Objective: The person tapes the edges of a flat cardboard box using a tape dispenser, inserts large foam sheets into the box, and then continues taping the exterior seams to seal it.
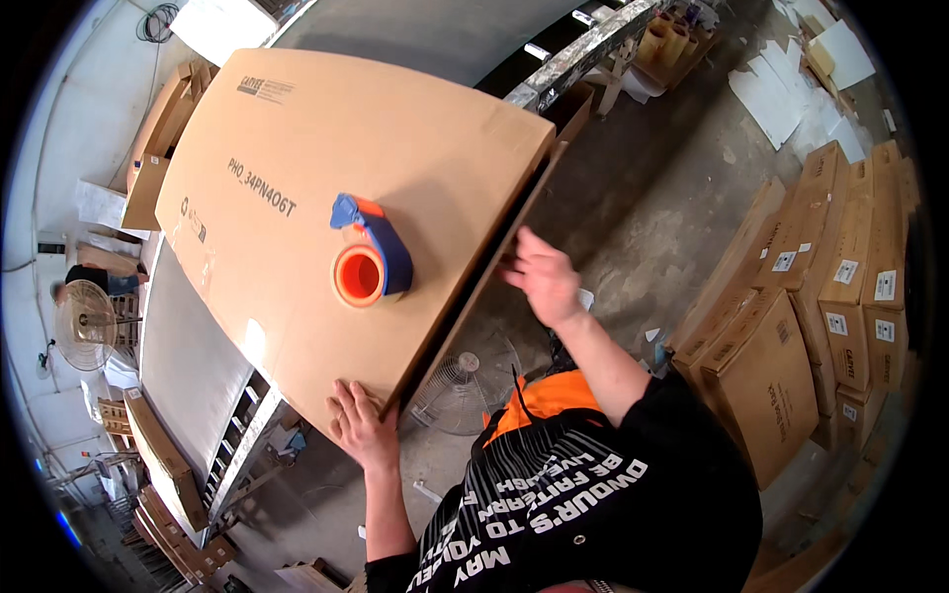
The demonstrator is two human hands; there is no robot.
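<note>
A large flat cardboard carton [326,128] lies in front of me, and a dark gap runs along its right side between the top panel and a lower flap [494,267]. My left hand [361,425] rests on the carton's near corner, fingers spread on the cardboard. Just off that flap is my right hand [546,279], slightly blurred, fingers apart and nothing visible in them; whether the fingertips touch the flap I cannot tell. On top of the carton sits a blue and orange tape dispenser [395,259] with an orange-cored roll.
Under the carton is a grey-topped conveyor table [193,326] with a metal frame. Stacked cartons [761,385] stand at the right. A floor fan [460,395] is below the carton's near edge. Scrap sheets [776,99] lie on the far-right floor. Another person [109,279] is at the far left.
</note>
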